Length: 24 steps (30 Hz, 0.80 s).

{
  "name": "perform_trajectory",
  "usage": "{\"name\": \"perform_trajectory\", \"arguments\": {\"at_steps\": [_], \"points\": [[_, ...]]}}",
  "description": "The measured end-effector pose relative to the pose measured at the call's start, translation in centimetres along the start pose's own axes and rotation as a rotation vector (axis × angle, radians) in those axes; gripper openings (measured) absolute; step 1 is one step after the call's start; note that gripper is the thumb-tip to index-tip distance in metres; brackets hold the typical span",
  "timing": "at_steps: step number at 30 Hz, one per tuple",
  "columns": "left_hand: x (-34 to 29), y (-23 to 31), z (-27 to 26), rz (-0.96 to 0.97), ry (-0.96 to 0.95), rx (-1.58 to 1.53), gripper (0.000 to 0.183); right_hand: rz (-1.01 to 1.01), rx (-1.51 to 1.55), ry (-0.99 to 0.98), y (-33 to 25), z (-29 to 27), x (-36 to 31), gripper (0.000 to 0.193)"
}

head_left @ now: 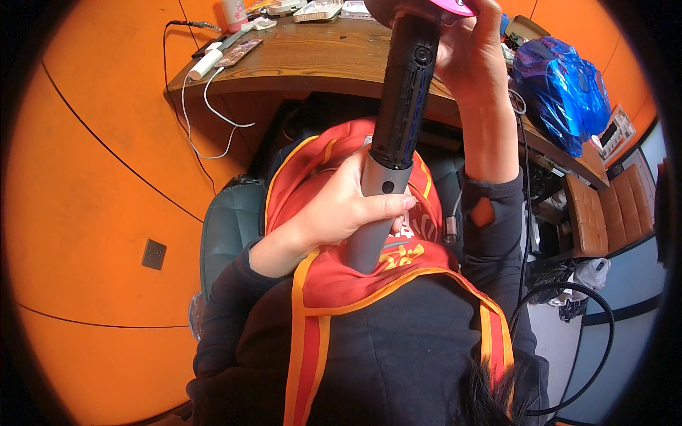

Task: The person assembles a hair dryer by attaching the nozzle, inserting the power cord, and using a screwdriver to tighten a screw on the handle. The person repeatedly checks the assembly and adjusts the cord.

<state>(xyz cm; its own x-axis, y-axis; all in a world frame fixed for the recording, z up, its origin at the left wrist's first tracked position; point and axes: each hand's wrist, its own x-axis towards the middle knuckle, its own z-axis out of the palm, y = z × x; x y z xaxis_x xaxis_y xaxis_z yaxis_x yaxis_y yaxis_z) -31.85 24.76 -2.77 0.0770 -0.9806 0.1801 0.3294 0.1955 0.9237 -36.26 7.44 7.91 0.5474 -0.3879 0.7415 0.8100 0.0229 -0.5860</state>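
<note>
A hair dryer spans both my hands, tilted, with its pink-and-dark head (455, 7) at the top edge, partly cut off. Below the head runs its black inner handle (406, 92), bare, with moulded ribs and a small round fitting. A smooth grey handle sleeve (364, 245) with a round dark hole sits round the lower end of that black part. My left hand (348, 202) is closed about the grey sleeve, thumb across its front. My right hand (472, 53) grips the head from the right, its fingers partly hidden behind it.
A red apron (334, 284) with yellow edging covers my lap. Beyond it stands a wooden desk (312, 57) with a phone (240, 53), white cables and trays. A blue plastic bag (561, 92) sits at right, above a brown padded seat (611, 213). A black cable (609, 341) loops at lower right.
</note>
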Motion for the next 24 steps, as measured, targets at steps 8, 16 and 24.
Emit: {"name": "perform_trajectory", "arguments": {"at_steps": [8, 16, 24], "points": [[0.1, 0.0, 0.1, -0.001, 0.008, -0.049, 0.038, 0.096, -0.006, 0.022, 0.6, -0.6, -0.6, 0.054], [0.0, 0.1, 0.2, 0.036, 0.022, -0.036, 0.041, 0.167, -0.052, -0.012, 0.7, -0.3, -1.2, 0.053], [-0.1, -0.6, 0.1, 0.098, -0.048, -0.073, 0.067, 0.124, 0.049, 0.040, 1.5, -0.1, -1.7, 0.055]]}}
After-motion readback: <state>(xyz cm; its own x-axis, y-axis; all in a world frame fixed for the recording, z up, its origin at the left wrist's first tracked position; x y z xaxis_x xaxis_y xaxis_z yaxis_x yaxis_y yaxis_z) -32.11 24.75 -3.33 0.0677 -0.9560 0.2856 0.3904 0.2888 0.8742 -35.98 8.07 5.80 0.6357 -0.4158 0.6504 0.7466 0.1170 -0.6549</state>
